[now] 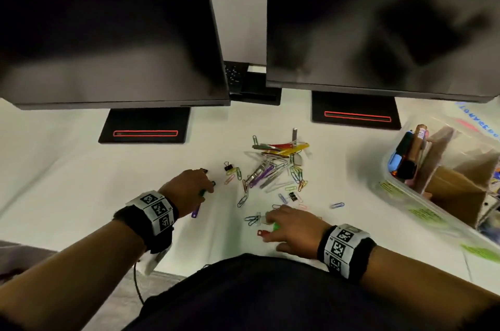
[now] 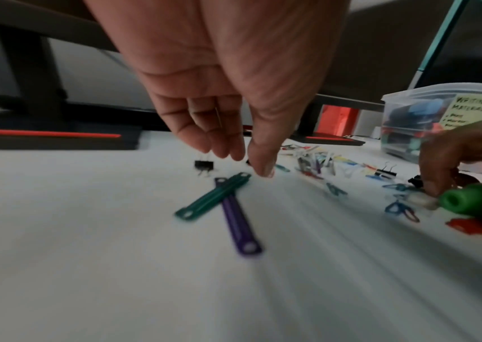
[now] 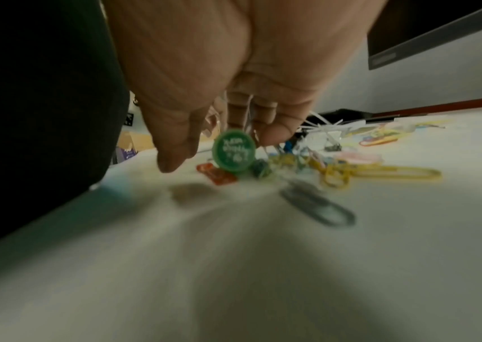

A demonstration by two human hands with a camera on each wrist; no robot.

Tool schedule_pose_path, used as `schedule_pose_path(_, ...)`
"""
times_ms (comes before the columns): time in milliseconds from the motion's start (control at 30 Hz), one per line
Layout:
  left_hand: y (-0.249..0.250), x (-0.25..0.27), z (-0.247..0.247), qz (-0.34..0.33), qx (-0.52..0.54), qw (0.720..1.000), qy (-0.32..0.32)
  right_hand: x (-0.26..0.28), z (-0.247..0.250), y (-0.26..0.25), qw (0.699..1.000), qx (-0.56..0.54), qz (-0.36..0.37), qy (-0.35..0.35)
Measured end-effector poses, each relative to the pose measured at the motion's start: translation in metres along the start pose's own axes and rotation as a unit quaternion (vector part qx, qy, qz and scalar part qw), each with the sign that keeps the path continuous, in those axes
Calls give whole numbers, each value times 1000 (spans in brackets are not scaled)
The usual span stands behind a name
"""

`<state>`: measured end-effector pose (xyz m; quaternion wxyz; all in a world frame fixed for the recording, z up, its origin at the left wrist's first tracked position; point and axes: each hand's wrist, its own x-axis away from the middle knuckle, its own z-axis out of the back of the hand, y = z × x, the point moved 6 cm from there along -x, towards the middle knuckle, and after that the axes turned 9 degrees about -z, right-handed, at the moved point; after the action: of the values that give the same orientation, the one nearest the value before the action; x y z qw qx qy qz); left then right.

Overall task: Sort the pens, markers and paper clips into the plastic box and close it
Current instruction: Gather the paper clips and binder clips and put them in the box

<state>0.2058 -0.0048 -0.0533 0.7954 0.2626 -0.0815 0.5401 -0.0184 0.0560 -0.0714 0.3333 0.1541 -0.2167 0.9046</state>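
Note:
A loose pile of coloured paper clips [image 1: 273, 168], binder clips and plastic strips lies mid-desk. My left hand [image 1: 209, 184] hangs over a green strip [image 2: 213, 196] crossed on a purple strip [image 2: 238, 226]. Its fingers are relaxed, and the thumb tip [image 2: 263, 170] is just above the green strip's far end. My right hand [image 1: 272, 221] is at the near edge of the pile and grips a green marker [image 3: 234, 150] between thumb and fingers. A red strip [image 3: 215, 174] lies under it. The clear plastic box [image 1: 403, 192] stands at the right with its lid off, holding pens and cardboard dividers.
Two dark monitors [image 1: 113, 32] on black stands [image 1: 144, 125] overhang the back of the white desk. A black binder clip [image 2: 203, 164] sits just beyond my left fingers. A yellow label [image 2: 468, 111] reading "writing materials" is on the box. My torso is against the desk's near edge.

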Motion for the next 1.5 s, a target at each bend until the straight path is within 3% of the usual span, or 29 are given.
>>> schedule_pose_path(67, -10, 6, -3, 6, 21, 999, 29, -7, -5, 8, 999, 2, -23, 36)
schedule_pose_path(267, -32, 10, -13, 102, 74, 992, 17, -13, 2, 40, 978, -64, -116, 160)
schedule_pose_path(467, -28, -4, -17, 146, 134, 980, 15, -1, 28, 64, 940, -162, -230, 192)
schedule_pose_path(567, -3, -21, -20, 99, 125, 987, -2, 4, 47, 84, 907, -206, -288, 230)
schedule_pose_path(667, 31, -39, -15, 22, 118, 993, 0, -2, 57, 105, 884, -230, -356, 197)
schedule_pose_path(800, 66, -57, 1, -64, 70, 995, 16, -13, 67, 121, 871, -239, -393, 172)
schedule_pose_path(933, 103, -72, 4, -133, 49, 990, 1, -25, 64, 127, 885, -214, -396, 122)
schedule_pose_path(1100, 140, -88, -18, -231, -58, 968, -81, -27, 53, 128, 903, -173, -387, 67)
schedule_pose_path(1233, 143, -91, -30, -252, -133, 953, -101, -16, 53, 127, 902, -163, -391, 86)
schedule_pose_path(1500, 146, -100, -23, -235, -127, 962, -66, 8, 63, 121, 877, -230, -393, 151)
